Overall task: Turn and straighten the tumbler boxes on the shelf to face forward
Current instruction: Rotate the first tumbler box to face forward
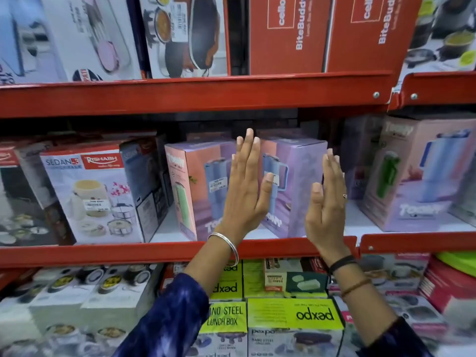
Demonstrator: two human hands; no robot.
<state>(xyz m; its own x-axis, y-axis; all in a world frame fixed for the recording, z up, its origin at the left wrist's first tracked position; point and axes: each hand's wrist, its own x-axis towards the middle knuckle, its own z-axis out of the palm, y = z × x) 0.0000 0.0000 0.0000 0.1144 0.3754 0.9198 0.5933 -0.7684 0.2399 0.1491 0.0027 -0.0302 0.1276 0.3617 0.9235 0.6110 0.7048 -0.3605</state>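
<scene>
We've got the middle tumbler box [296,186] mid-frame, standing tall and angled, flanked by our left hand [247,191] and right hand [327,202], both with fingers flat, gripping nothing

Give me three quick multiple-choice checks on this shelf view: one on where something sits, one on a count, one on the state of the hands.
1. Where is the middle pink-and-lilac cardboard tumbler box?
A. Between the two raised hands
B. On the top shelf
C. Down among the lime lunch boxes

2. How many pink-and-lilac tumbler boxes show on the middle red metal shelf?
A. One
B. Three
C. Six

3. How are the hands?
A. Both clenched in fists
B. Both open and flat, fingers straight
C. One holding a lifted box

Answers:
1 A: the left hand and right hand flank that box.
2 B: the left tumbler box, the middle one, and the right tumbler box.
3 B: palms are spread and nothing is lifted; actual contact with the box is unclear.
</scene>
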